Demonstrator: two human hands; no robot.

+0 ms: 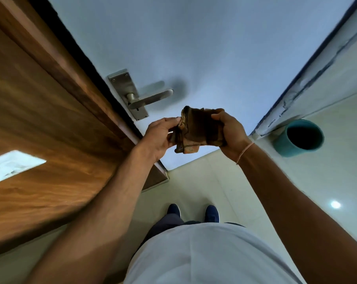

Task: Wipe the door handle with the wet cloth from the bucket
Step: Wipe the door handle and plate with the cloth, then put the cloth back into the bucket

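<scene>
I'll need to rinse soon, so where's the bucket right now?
In the head view, the teal bucket stands on the floor at the right, against the wall's base, beyond the right hand holding the cloth.

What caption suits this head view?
Both hands, left hand and right hand, hold a folded brown cloth below the door handle, teal bucket nearby.

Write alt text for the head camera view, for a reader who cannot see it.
Both hands, the left hand and right hand, hold a folded brown cloth just below a metal door handle on a pale door, not touching it. A teal bucket stands on the floor at right.
</scene>
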